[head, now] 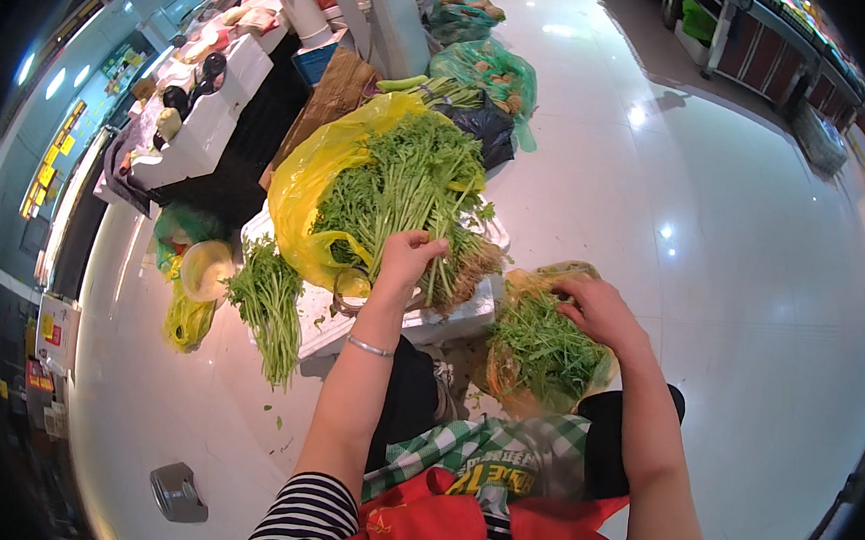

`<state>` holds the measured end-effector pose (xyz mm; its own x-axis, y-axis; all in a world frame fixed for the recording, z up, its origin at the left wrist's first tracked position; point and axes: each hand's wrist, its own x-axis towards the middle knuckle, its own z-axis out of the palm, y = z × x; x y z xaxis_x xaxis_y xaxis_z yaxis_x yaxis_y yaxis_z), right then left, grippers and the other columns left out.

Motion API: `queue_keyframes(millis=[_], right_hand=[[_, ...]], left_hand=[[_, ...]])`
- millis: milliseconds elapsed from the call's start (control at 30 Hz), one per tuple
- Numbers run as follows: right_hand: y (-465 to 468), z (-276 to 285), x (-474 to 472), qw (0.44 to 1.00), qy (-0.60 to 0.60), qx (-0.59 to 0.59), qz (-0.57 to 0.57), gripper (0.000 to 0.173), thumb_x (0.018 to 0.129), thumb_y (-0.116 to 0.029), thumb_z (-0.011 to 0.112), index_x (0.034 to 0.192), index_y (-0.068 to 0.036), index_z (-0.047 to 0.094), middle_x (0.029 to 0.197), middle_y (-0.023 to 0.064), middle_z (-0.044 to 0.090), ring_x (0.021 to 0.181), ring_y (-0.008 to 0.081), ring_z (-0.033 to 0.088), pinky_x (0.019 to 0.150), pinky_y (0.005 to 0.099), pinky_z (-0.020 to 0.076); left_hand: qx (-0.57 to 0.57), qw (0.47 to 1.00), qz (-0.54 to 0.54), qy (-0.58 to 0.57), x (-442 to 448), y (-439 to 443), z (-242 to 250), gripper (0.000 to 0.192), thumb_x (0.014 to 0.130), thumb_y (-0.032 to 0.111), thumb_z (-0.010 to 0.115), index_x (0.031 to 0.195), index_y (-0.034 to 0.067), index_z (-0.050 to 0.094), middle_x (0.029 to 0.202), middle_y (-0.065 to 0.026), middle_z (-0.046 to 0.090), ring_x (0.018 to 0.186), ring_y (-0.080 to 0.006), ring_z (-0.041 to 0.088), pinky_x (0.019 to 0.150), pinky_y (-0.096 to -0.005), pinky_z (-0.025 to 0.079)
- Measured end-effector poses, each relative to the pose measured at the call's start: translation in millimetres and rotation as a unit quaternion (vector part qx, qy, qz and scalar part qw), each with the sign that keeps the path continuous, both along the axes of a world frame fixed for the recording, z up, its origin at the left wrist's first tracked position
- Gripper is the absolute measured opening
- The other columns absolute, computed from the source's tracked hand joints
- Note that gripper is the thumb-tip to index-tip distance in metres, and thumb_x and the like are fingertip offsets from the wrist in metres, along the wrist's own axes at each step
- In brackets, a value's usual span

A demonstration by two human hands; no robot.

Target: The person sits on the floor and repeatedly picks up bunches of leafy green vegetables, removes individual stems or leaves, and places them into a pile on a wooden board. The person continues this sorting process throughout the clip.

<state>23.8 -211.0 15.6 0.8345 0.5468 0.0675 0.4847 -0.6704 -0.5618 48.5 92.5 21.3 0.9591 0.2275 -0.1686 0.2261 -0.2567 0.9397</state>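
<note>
A large heap of celery-like leafy greens (417, 171), roots still on, lies in and over a yellow plastic bag (295, 193). My left hand (409, 257) is at the lower stems of this heap, its thumb and fingers closed on some of them just left of the brown roots (470, 269). My right hand (599, 308) hangs over an orange-tinted plastic bag filled with loose green leaves and stems (547, 346). Its fingers are bent, and whether they hold anything is hidden. A bunch of rootless greens (268, 307) lies at the left edge of the white foam box (323, 330).
Left on the floor are a translucent bowl (207, 271), a yellow bag (188, 324) and a grey object (178, 491). Behind the heap stand a black bag (484, 127), green bags of produce (499, 75) and a pillar (382, 18). Foam crates (209, 134) hold eggplants.
</note>
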Motion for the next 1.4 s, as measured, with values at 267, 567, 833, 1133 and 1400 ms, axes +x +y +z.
queue_keyframes(millis=[267, 567, 833, 1133, 1400], right_hand=[[34, 3, 3, 0.942, 0.101, 0.302, -0.104, 0.031, 0.081, -0.017, 0.058, 0.108, -0.003, 0.055, 0.080, 0.0057, 0.058, 0.061, 0.0109, 0.053, 0.057, 0.0247, 0.0430], [29, 3, 11, 0.855, 0.145, 0.484, -0.117, 0.035, 0.079, -0.010, 0.060, 0.112, -0.003, 0.053, 0.074, -0.0041, 0.046, 0.064, 0.0020, 0.044, 0.057, 0.0174, 0.0376], [16, -13, 14, 0.969, -0.001, 0.193, -0.152, 0.010, 0.074, -0.011, 0.065, 0.079, -0.002, 0.064, 0.080, 0.0156, 0.061, 0.066, 0.0240, 0.058, 0.059, 0.0327, 0.0441], [-2, -4, 14, 0.979, 0.058, 0.106, -0.166, 0.030, 0.080, -0.015, 0.058, 0.108, -0.006, 0.055, 0.080, 0.0127, 0.062, 0.063, 0.0203, 0.059, 0.054, 0.0306, 0.0441], [-14, 13, 28, 0.790, 0.146, 0.543, -0.243, 0.016, 0.085, -0.015, 0.058, 0.091, 0.000, 0.058, 0.072, 0.0040, 0.060, 0.046, 0.0025, 0.039, 0.042, 0.0152, 0.0327]], left_hand=[[-0.353, 0.921, -0.145, 0.081, -22, -69, 6, 0.012, 0.079, 0.010, 0.064, 0.087, 0.006, 0.057, 0.079, -0.0019, 0.062, 0.064, -0.0069, 0.054, 0.059, -0.0207, 0.045], [-0.279, 0.926, -0.232, 0.105, -19, -105, -6, 0.016, 0.077, 0.009, 0.067, 0.090, 0.005, 0.059, 0.079, -0.0014, 0.061, 0.072, -0.0089, 0.058, 0.061, -0.0200, 0.044], [-0.301, 0.924, -0.208, 0.112, -15, -103, -8, 0.016, 0.077, 0.009, 0.067, 0.090, 0.005, 0.059, 0.079, -0.0006, 0.061, 0.070, -0.0072, 0.056, 0.060, -0.0189, 0.042], [-0.243, 0.953, -0.162, 0.079, -15, -99, -4, 0.014, 0.075, 0.006, 0.068, 0.086, 0.005, 0.059, 0.070, 0.0022, 0.058, 0.059, -0.0048, 0.049, 0.054, -0.0188, 0.037], [-0.131, 0.967, -0.216, 0.042, -15, -104, -14, 0.015, 0.073, 0.005, 0.069, 0.086, 0.004, 0.060, 0.069, 0.0021, 0.058, 0.057, -0.0043, 0.048, 0.051, -0.0156, 0.035]])
